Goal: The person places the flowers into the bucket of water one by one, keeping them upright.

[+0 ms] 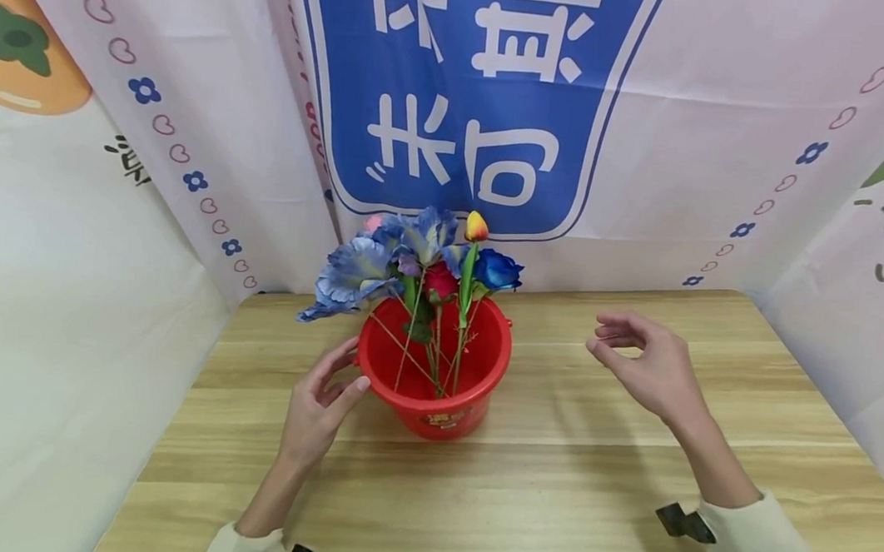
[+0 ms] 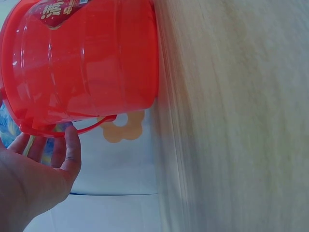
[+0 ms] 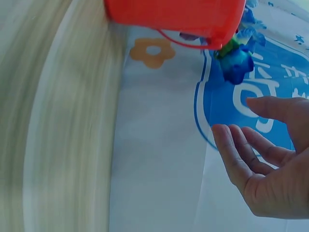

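Note:
A red plastic bucket (image 1: 434, 417) stands upright on the wooden table with several artificial flowers in it. Among them are large ruffled blue flowers (image 1: 355, 271), a blue rose (image 1: 498, 269), a red rose (image 1: 440, 281) and a red-yellow tulip (image 1: 476, 226). My left hand (image 1: 318, 411) touches the outside of the bucket near the rim, its thumb and fingers loosely spread around the left side by the handle (image 2: 91, 126). To the right of the bucket, my right hand (image 1: 651, 362) hovers over the table, fingers relaxed and thumb apart, holding nothing.
Behind the table (image 1: 550, 498) hangs a white cloth (image 1: 679, 180) with a blue panel (image 1: 459, 102) of white characters, close behind the flowers. Printed cloth walls (image 1: 74, 290) enclose the left and right sides.

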{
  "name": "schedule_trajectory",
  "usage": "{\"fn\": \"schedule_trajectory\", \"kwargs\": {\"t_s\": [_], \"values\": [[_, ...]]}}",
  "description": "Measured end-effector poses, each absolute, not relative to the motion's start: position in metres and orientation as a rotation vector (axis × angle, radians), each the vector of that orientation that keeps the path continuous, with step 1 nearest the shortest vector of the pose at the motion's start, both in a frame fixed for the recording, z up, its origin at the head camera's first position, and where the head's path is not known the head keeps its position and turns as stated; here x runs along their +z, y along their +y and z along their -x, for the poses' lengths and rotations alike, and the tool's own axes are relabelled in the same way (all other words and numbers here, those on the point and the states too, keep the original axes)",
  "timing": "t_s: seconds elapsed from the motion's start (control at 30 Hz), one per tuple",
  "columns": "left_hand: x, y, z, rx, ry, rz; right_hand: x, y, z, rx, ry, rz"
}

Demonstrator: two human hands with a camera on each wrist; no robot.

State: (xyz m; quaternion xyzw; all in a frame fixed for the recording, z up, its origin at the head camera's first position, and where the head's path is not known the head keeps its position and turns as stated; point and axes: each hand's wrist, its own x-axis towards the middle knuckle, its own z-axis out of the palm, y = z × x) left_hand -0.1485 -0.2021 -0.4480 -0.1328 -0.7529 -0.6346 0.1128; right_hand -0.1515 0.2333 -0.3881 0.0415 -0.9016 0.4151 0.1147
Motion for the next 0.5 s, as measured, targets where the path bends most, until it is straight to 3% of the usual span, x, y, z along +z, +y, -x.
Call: {"fn": "schedule_trajectory", "kwargs": {"t_s": [0.5], "values": [[-0.447,-0.206,0.145,-1.815,-2.239,0.404,-0.398,0.269,0.141,1.080,-2.676,-0.124]]}}
